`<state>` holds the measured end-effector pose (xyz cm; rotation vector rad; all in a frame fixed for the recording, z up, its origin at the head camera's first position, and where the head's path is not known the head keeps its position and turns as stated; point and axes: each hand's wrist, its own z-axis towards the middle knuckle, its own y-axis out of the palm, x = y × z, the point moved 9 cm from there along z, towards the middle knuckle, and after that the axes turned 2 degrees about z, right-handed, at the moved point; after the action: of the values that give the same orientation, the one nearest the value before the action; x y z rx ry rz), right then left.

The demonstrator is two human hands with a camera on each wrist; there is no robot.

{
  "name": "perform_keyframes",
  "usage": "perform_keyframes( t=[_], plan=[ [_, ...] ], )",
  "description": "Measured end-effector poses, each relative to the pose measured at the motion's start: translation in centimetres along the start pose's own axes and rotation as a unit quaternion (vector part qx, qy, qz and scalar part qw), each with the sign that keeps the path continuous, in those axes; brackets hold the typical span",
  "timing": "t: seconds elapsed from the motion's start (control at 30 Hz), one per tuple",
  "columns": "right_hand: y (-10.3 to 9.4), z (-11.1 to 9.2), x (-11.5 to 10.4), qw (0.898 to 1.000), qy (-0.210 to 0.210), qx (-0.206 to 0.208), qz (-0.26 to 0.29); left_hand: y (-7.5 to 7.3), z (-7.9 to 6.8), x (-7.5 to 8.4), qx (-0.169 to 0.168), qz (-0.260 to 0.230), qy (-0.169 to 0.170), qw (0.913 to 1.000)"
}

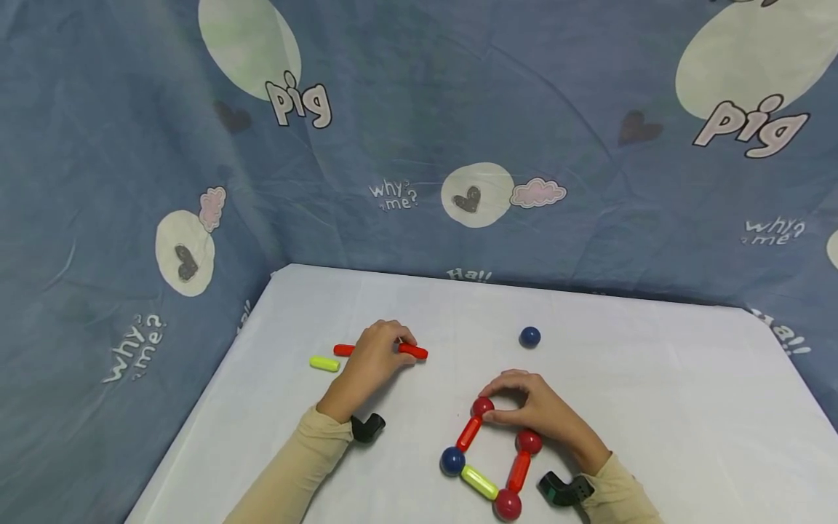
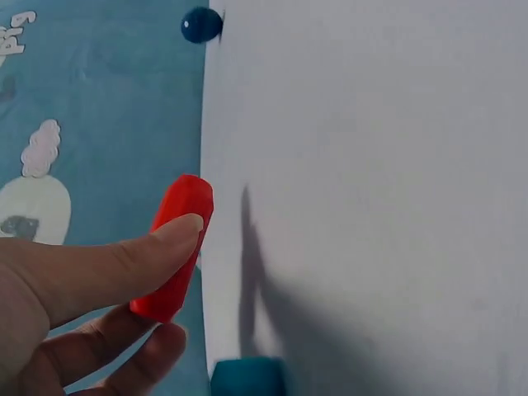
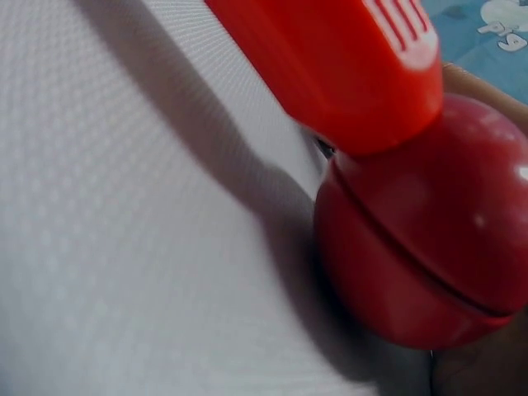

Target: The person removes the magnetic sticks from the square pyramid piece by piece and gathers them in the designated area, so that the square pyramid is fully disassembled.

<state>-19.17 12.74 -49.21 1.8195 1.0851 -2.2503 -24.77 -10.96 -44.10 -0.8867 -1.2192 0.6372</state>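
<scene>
My left hand (image 1: 374,358) pinches a red rod (image 1: 414,351) between thumb and fingers; the left wrist view shows this rod (image 2: 183,202) tilted, close to the lens. With thumb and fingertips my right hand (image 1: 545,411) grips a red ball (image 1: 483,406) at one end of a chain of balls and rods. From that ball a red rod (image 1: 468,434) leads to a blue ball (image 1: 452,461), then a yellow-green rod (image 1: 480,482), a red ball (image 1: 507,504), another red rod (image 1: 519,472) and a red ball (image 1: 529,442). One red ball (image 3: 421,231) fills much of the right wrist view.
A loose blue ball (image 1: 529,337) sits farther back on the white table (image 1: 687,407). Left of my left hand lie a yellow-green rod (image 1: 324,363) and a partly hidden red rod (image 1: 343,350). A blue printed cloth (image 1: 366,131) hangs behind the table.
</scene>
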Motion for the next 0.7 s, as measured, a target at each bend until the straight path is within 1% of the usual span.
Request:
perform_keyframes(
  t=[0.13,0.23,0.3,0.47,0.6,0.7],
  plan=[
    [0.0,0.0,0.0,1.000,-0.006,0.001,-0.005,0.1,0.2,-0.9,-0.005,0.024,-0.014,0.9996],
    [0.0,0.0,-0.1,1.000,-0.011,0.001,-0.006,0.2,0.3,-1.2,-0.009,0.037,-0.016,0.9991],
    [0.0,0.0,-0.1,1.000,-0.010,0.001,-0.003,0.2,0.3,-1.3,-0.008,0.042,-0.016,0.9989],
    [0.0,0.0,0.0,1.000,-0.005,0.002,0.000,0.2,0.2,-1.8,-0.007,0.045,-0.027,0.9986],
    [0.0,0.0,0.0,1.000,-0.003,0.002,0.001,0.2,0.2,-1.9,-0.009,0.045,-0.033,0.9984],
    [0.1,0.0,0.0,1.000,-0.002,0.003,0.003,0.0,0.2,-1.4,-0.002,0.049,-0.024,0.9985]
  ],
)
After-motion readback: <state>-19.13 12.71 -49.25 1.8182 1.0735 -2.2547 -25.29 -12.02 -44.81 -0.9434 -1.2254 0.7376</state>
